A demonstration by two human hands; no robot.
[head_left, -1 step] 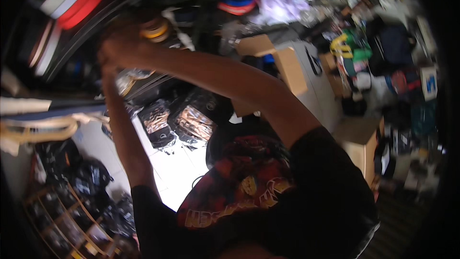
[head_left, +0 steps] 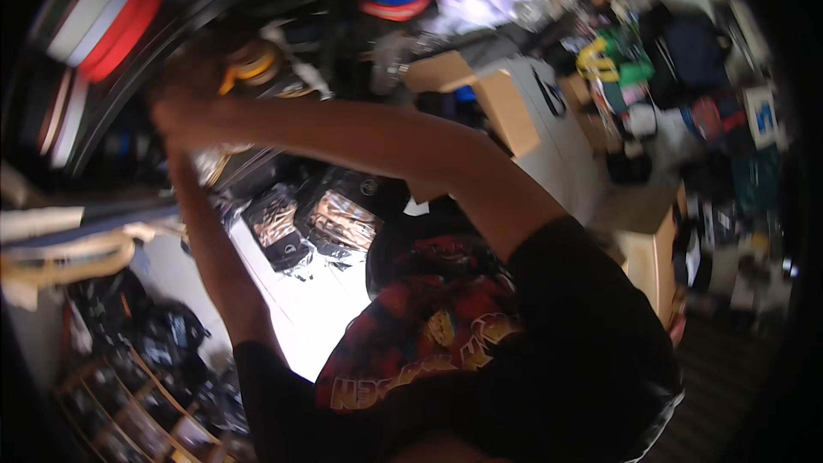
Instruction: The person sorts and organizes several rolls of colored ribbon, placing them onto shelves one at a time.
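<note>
Both my arms reach up to a dark shelf [head_left: 103,133] at the upper left, where my hands meet or overlap. My right hand [head_left: 199,116] lies across the front, blurred and in shadow. My left hand [head_left: 171,133] is beside it and mostly covered. The fingers of both are too smeared to make out, as is anything between them. Close behind the hands is a roll with a yellow band [head_left: 253,67]. Rolls of red strip [head_left: 124,39] and white strip [head_left: 90,17] line the shelf above. Below the wrists, clear plastic wrapping [head_left: 210,163] catches light.
Black plastic-wrapped packs [head_left: 339,219] lie on the pale floor [head_left: 321,300] beneath my arms. An open cardboard box [head_left: 506,111] stands right of the shelf; another carton [head_left: 647,257] is at my right. A wire rack [head_left: 129,394] sits lower left. Mixed goods [head_left: 626,77] are piled far right.
The view has shifted slightly, so the shelf and rolls appear further left. Both hands stay together at the shelf.
</note>
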